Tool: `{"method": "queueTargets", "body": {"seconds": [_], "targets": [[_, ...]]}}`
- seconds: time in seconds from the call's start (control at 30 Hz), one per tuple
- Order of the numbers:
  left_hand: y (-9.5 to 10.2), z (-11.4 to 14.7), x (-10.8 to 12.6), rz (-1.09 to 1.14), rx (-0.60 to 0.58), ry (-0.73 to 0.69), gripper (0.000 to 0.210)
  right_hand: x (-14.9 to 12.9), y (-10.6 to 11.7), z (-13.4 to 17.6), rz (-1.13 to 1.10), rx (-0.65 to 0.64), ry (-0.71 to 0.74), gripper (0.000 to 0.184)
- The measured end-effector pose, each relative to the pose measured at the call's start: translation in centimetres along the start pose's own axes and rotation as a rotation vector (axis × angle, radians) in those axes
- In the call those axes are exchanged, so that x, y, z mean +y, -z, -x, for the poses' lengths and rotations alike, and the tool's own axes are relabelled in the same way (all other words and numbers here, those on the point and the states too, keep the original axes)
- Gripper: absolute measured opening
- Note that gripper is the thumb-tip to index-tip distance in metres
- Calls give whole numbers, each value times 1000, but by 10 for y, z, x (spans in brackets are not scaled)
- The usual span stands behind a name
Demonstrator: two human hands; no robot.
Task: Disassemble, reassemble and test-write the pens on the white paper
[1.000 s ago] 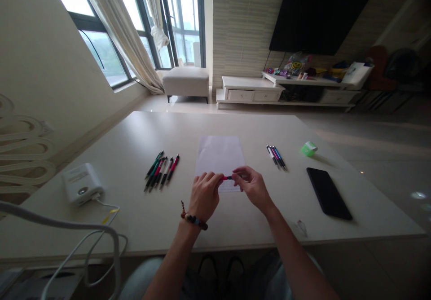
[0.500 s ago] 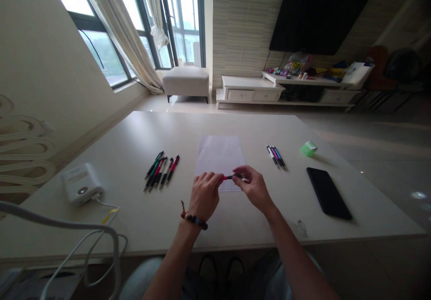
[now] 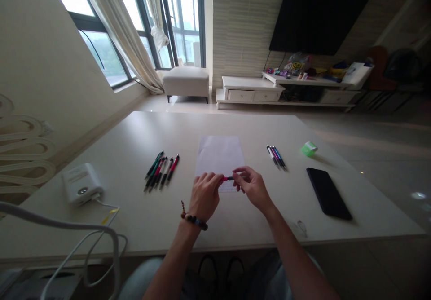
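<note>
A red and black pen [image 3: 228, 178] lies level between my two hands, over the lower part of a white sheet of paper [image 3: 220, 152]. My left hand [image 3: 206, 193] is closed around its red end, and a beaded bracelet [image 3: 194, 220] circles that wrist. At the black end, the fingertips of my right hand [image 3: 251, 184] pinch the pen; part of it is hidden behind them. Left of the paper lies a group of several pens [image 3: 161, 172] with red, green and white barrels. To the right, 3 pens [image 3: 276, 157] lie side by side.
A black phone [image 3: 328, 193] and a small green and white box [image 3: 309, 149] are on the right of the white table [image 3: 161, 129]. On the left stands a white power bank [image 3: 82, 184] with a cable [image 3: 107, 228] looping over the table edge. A small clear item [image 3: 302, 227] lies near the front edge.
The fingers of my right hand have shifted slightly on the black end of the pen. My left hand and everything on the table stay where they were.
</note>
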State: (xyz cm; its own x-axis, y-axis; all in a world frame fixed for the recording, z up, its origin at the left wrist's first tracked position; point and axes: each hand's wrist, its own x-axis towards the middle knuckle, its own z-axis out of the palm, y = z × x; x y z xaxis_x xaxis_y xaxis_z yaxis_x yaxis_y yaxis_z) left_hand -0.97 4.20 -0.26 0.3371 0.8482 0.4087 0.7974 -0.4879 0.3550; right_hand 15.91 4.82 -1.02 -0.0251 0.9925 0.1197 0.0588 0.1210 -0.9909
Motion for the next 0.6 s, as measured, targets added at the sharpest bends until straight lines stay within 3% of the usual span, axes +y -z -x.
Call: {"method": "queueTargets", "body": {"seconds": [0.6], "targets": [[-1, 0, 0, 5, 1, 15, 22, 0, 0, 0, 29, 30, 42, 33]]}}
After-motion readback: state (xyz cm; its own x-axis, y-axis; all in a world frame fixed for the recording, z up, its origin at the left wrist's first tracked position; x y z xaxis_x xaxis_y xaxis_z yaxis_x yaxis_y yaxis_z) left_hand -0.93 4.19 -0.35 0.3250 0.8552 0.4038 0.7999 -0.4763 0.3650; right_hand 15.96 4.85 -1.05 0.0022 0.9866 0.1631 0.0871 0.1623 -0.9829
